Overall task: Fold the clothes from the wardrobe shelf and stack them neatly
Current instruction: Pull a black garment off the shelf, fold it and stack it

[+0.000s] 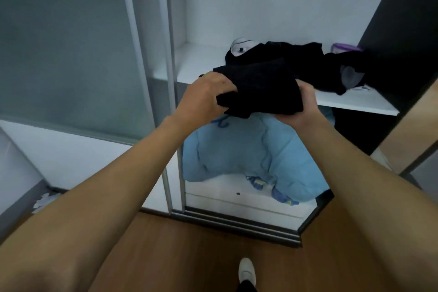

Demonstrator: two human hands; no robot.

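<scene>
Together, left hand [205,97], right hand [305,108] gripping garment [263,89], at shelf [358,102] edge

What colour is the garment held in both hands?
The garment is black; head view shows it best.

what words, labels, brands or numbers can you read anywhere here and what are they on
No text here can be read.
Blue marks on the light blue bedding: too blurred to read.
Dark mark on the white item on the shelf: too small to tell.
Black garment held by the left hand and right hand: no print shows.
</scene>
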